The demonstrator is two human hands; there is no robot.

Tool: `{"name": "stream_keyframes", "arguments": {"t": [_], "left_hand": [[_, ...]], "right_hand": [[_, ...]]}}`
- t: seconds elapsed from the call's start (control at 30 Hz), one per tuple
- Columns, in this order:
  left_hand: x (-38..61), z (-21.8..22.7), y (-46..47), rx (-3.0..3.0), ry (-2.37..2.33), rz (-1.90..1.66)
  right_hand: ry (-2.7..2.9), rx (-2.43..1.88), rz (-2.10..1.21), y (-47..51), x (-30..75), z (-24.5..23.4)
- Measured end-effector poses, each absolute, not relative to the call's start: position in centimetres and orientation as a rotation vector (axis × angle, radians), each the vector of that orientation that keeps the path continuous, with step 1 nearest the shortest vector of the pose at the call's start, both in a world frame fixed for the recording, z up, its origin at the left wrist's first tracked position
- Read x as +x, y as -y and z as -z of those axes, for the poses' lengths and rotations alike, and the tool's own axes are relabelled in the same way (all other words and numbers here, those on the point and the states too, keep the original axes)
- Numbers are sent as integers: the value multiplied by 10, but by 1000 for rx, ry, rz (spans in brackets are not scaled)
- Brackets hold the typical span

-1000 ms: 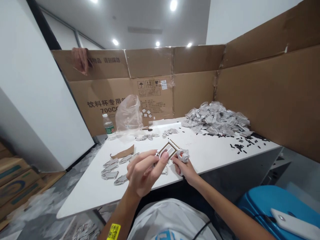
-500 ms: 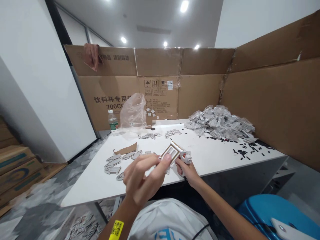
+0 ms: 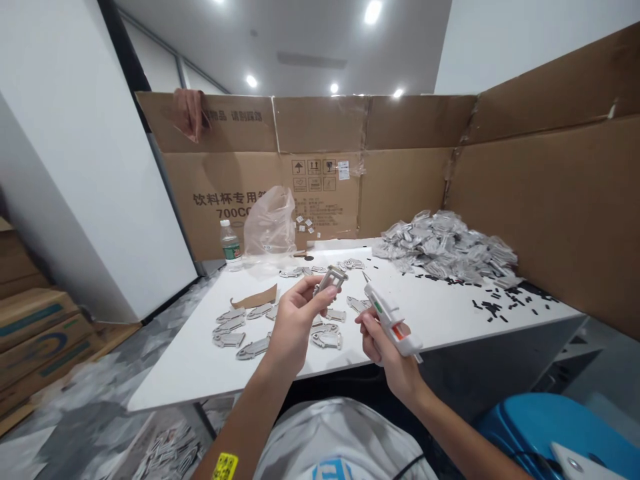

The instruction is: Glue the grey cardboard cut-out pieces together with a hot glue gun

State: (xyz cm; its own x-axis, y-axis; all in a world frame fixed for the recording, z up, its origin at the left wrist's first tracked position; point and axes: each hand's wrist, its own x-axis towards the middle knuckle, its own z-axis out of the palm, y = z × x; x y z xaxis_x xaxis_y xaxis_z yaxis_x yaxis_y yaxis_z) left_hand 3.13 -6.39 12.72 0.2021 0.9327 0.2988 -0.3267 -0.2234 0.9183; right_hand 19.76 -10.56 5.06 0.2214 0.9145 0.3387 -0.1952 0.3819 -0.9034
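1. Left hand [image 3: 295, 327]: narrow pinch, with the thumb and fingers closed on a small gray cut-out [image 3: 327, 281] held in the air above the table.
2. Right hand [image 3: 387, 350]: firm grip, with the fingers wrapped around a white glue gun [image 3: 393, 321]. Its thin nozzle tilts up and left, near the held cut-out but not touching it.
3. Below and left of the grip: more gray cut-outs [image 3: 325, 337] lying flat on a white table [image 3: 425, 327].
4. Beyond and right of the grip: a heap of silver pieces [image 3: 445, 247], with black bits [image 3: 493, 308] scattered in front of it.
5. Beyond and left of the grip: a water bottle [image 3: 231, 243] and a clear plastic bag [image 3: 270, 223], both before a cardboard wall [image 3: 400, 187].
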Motion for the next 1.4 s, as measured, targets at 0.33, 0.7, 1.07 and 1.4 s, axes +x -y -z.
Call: {"name": "stream_keyframes", "arguments": {"t": [0.33,0.7,1.07,1.4], "left_hand": [[27,-132,81,1373,-653,-1350],[18,-136,75,1392,-707,-1244],[26,-130,77,1341,-597,-1106],[30,-128,77,1278,-581,-1086]], "right_hand": [[1244,-800,-795,132,189,-43],[1219,-841,-853,135,183,-42],[1142,-850,-920,129,180,-42],[950,-868,-940,79,196,-7]]}}
